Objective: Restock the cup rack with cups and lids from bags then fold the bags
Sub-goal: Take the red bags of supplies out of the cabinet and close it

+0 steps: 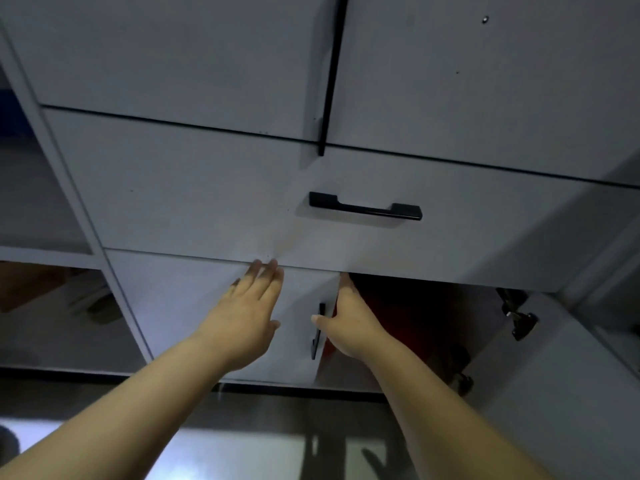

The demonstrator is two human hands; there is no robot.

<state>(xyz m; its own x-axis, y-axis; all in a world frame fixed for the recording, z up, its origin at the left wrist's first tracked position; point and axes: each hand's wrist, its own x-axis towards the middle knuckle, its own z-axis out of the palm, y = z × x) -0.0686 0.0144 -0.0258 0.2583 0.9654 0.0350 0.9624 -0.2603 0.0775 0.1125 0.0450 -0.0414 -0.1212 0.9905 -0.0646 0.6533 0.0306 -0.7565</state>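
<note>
This looks like an early step: getting into the cabinet, presumably to fetch the bags. No cups, lids or bags show anywhere in view, and the cup rack is not visible either.

The landmark is the drawer [207, 202] with its black drawer handle [365, 206]. Just below the drawer, the left hand [246, 313] lies flat on a closed door [173, 306], fingers straight and together, their tips at the drawer's lower edge. The right hand [349, 320] is at that door's right edge, beside the upright door handle [317, 341], thumb spread. Its other fingers are mostly hidden, so I cannot tell whether they curl round the edge.

Below the drawer and to the right, the opening [433, 341] is dark, with a hinge [517, 315] on its far side. A reddish shape [391, 303] sits inside, and I cannot tell what it is.

Next, the person probably has to reach into that opening or swing the door, and needs a better look inside.
</note>
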